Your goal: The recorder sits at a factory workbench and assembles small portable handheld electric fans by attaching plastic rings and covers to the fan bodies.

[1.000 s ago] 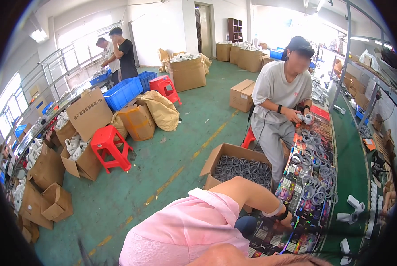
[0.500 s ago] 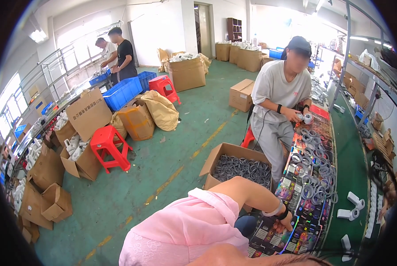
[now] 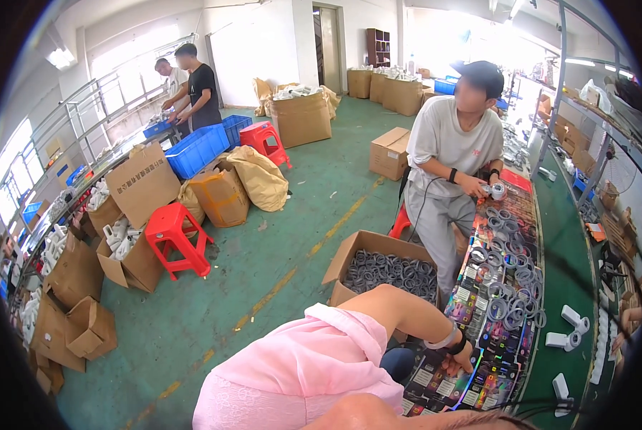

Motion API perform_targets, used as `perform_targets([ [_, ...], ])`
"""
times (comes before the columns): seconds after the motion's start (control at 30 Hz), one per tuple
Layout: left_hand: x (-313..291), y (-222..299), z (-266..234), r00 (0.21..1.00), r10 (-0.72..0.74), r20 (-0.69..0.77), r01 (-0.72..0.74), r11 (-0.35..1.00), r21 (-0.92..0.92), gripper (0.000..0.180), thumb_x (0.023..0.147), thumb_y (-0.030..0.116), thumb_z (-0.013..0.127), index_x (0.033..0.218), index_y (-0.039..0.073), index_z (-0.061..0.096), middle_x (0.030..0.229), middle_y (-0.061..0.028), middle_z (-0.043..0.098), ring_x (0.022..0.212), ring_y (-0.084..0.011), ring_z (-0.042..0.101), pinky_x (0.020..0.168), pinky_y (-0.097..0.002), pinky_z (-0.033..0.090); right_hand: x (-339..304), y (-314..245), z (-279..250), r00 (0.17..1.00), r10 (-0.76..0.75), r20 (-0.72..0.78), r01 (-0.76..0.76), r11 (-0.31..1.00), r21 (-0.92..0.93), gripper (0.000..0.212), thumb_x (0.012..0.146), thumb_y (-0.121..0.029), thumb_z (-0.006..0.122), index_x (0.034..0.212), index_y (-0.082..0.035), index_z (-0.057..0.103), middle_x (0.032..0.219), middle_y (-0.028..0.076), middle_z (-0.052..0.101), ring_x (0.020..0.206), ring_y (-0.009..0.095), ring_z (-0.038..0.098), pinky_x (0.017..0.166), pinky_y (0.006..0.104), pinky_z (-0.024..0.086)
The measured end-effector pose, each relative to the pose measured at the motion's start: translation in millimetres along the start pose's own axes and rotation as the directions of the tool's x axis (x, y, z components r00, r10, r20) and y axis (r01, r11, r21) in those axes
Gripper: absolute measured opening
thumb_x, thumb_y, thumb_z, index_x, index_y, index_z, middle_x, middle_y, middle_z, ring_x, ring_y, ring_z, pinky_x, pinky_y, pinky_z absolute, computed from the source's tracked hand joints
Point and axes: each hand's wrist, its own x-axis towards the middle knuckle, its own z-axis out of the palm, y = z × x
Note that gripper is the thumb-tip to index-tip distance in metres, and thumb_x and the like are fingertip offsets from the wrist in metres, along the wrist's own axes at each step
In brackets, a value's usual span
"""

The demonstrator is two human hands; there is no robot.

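We're looking over a green floor [image 3: 192,315], and along its right side runs the long bench [image 3: 432,390], its top a busy patchwork of colourful print. Beyond that print we get a green strip [image 3: 568,287]. Up the bench sits a co-worker [image 3: 457,143] in a dark cap and pale T-shirt, face toward our left, both hands around a small white-and-grey part [image 3: 497,191]. Next in size, a pink sleeve [image 3: 299,358] fills our foreground. By the co-worker's legs we have an open carton [image 3: 341,265], loaded with more grey rings, and across the floor a red stool [image 3: 167,222]. Now the left hand [image 3: 462,358], dark band [image 3: 456,345] at its wrist: it's down on the printed top, fingers bent, and we can't tell whether they grip anything. The right hand is out of our sight, so its fingers we can't call. White pieces [image 3: 564,340] lie on the green strip, and smallest of all, the loose grey rings [image 3: 514,290] crowd the bench just up from that left hand.
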Motion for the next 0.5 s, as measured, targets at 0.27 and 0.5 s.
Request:
perform_targets([
  [0.27,-4.1,7.1,0.2,1.000,0.011,0.011,-0.012,1.000,0.017,0.056,0.092,0.049,0.051,0.081,-0.002,0.070,0.073,-0.0115,0.069,0.056,-0.0213,0.065,0.054,-0.0312,0.056,-7.6,-7.7,6.3,0.997,-0.068,0.038,0.067,0.997,0.036,0.033,0.098,-0.029,0.050,0.079,-0.003,0.053,0.059,0.004,0.048,0.042,0.010,0.038,0.039,0.0255,0.033],
  [0.5,-3.7,6.5,0.9,1.000,0.004,0.021,-0.005,1.000,0.023,0.058,0.093,0.051,0.050,0.081,-0.002,0.070,0.073,-0.0121,0.069,0.056,-0.0207,0.064,0.056,-0.0318,0.054,-2.9,7.4,-4.8,0.998,-0.038,-0.042,0.039,0.999,0.022,0.032,0.098,-0.029,0.050,0.082,-0.002,0.055,0.061,0.006,0.050,0.043,0.011,0.040,0.040,0.0268,0.035],
])
